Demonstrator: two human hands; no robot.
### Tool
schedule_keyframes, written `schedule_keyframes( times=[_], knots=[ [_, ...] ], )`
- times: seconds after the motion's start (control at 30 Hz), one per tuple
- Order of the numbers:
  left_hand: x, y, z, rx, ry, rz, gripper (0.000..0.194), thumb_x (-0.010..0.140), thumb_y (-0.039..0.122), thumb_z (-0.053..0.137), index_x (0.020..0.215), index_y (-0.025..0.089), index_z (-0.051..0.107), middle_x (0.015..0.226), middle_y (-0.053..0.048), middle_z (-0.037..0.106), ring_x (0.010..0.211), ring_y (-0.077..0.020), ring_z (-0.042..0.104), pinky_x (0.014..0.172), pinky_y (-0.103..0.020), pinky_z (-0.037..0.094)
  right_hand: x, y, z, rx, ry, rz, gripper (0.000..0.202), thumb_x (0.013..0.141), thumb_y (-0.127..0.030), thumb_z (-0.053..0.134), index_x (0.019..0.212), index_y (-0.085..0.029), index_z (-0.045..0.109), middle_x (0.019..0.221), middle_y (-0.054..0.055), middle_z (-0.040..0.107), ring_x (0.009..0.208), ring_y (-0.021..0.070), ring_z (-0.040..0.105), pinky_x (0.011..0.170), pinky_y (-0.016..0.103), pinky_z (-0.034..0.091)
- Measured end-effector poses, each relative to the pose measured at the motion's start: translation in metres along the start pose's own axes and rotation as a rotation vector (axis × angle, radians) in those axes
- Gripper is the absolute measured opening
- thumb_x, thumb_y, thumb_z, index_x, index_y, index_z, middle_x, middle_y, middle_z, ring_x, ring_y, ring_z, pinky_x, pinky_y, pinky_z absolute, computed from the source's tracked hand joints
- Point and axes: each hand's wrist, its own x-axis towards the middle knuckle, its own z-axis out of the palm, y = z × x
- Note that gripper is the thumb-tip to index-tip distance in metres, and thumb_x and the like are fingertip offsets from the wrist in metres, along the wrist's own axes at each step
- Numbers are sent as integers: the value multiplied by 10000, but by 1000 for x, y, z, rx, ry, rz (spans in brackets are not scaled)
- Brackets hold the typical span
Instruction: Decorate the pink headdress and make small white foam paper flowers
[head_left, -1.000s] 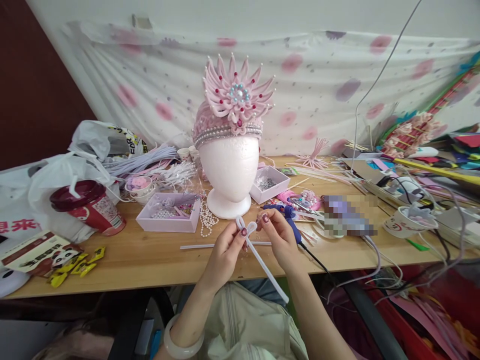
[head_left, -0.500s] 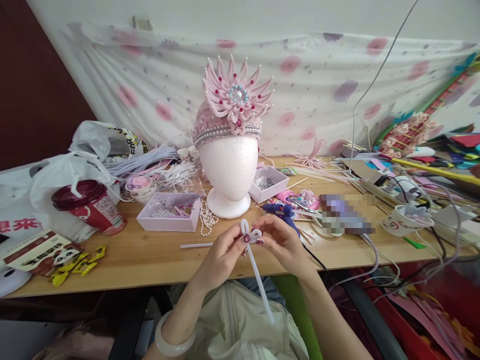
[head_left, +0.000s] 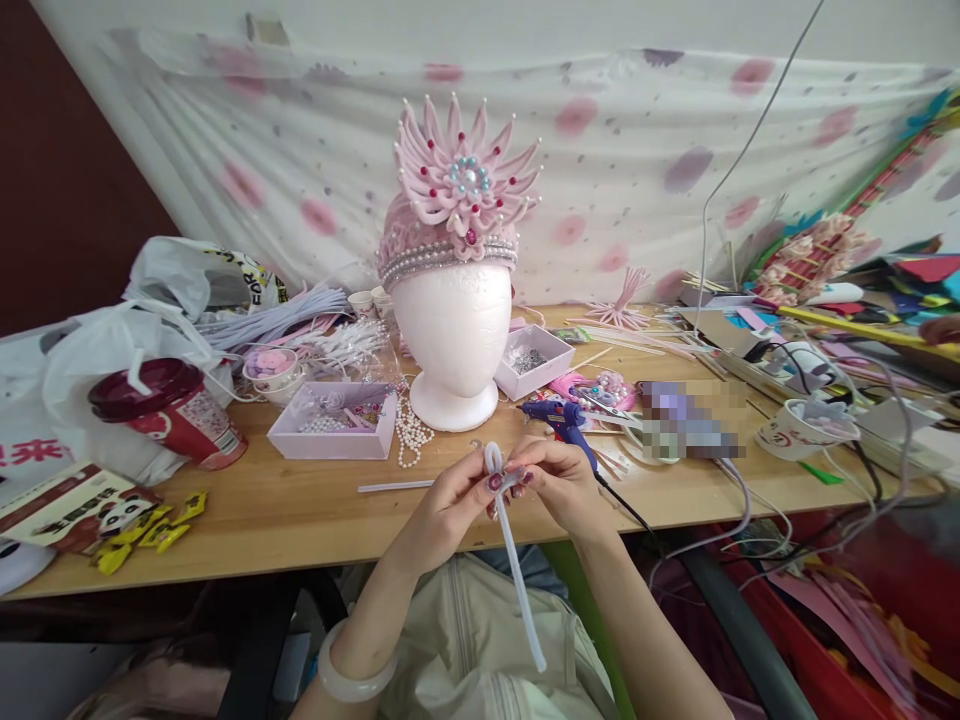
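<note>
Light-brown wooden tabletop (head_left: 300, 512). Bears a white foam mannequin head (head_left: 456, 335) and, to its left, an open lilac rectangular box (head_left: 337, 444).

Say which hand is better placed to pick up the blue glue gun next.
Probably the right hand: the blue glue gun lies just beyond it. The left hand is farther off. Both hands pinch the pale stem, so neither is free.

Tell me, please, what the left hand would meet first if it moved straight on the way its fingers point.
Likely the right hand, which pinches the same looped pale stem; any gap in depth is unclear.
</note>
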Motion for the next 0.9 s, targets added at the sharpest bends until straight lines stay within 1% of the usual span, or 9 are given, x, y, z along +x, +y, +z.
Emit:
schedule_keyframes(
  times=[0.13, 0.23, 0.3, 0.37, 0.47, 0.6, 0.77, 0.9],
  knots=[
    [-1, -6, 3, -62, 1, -8, 349, 900, 494, 556, 997, 176, 662, 867, -45, 569, 794, -168, 523, 731, -290, 440, -2, 4, 1, 40, 19, 24, 159, 783, -377, 766, 747, -222, 764, 686, 29, 641, 484, 115, 561, 463, 259, 506],
    [-1, -4, 6, -34, 29, 23, 333, 919, 476, 528, 990, 176, 651, 868, -48, 565, 813, -174, 527, 747, -288, 441, -3, 4, 2, 84, 38, 36, 144, 782, -363, 770, 760, -222, 753, 707, 20, 635, 490, 109, 561, 470, 255, 506],
    [-2, -1, 7, 25, 85, 45, 298, 939, 447, 498, 975, 186, 636, 875, -43, 566, 843, -177, 532, 763, -277, 438, -3, 2, 3, 69, 84, 49, 138, 793, -359, 763, 821, -225, 745, 722, 17, 633, 544, 120, 592, 513, 254, 521],
    [-3, 3, 9, 98, 161, 61, 278, 946, 436, 482, 942, 194, 619, 854, -29, 556, 824, -171, 526, 742, -260, 431, -4, -1, 3, 35, 136, 69, 170, 795, -373, 759, 865, -222, 722, 745, 15, 627, 590, 125, 602, 549, 255, 527],
    [-5, 7, 11, 232, 230, 84, 275, 956, 424, 458, 875, 196, 590, 793, -8, 520, 762, -159, 499, 699, -249, 407, -4, -5, 6, -14, 160, 92, 197, 792, -388, 757, 825, -209, 682, 758, 13, 612, 606, 117, 577, 560, 243, 515],
    [-7, 7, 14, 345, 218, 90, 255, 972, 383, 422, 856, 199, 555, 826, -24, 551, 787, -170, 514, 741, -272, 409, -5, -7, 13, -17, 157, 135, 204, 803, -364, 751, 769, -197, 639, 735, 0, 592, 623, 104, 551, 585, 221, 500],
    [-4, 1, 14, 341, 220, 95, 227, 974, 354, 413, 862, 205, 542, 864, -36, 573, 814, -177, 538, 777, -284, 431, -2, -5, 18, -27, 160, 189, 244, 830, -392, 715, 755, -179, 621, 691, -7, 576, 597, 96, 528, 585, 222, 483],
    [-1, -4, 11, 371, 250, 99, 218, 971, 358, 413, 893, 206, 549, 875, -36, 572, 815, -182, 535, 772, -282, 429, 0, 1, 21, -34, 198, 214, 293, 808, -428, 726, 731, -175, 600, 643, -15, 582, 577, 101, 530, 574, 228, 481]
  ],
)
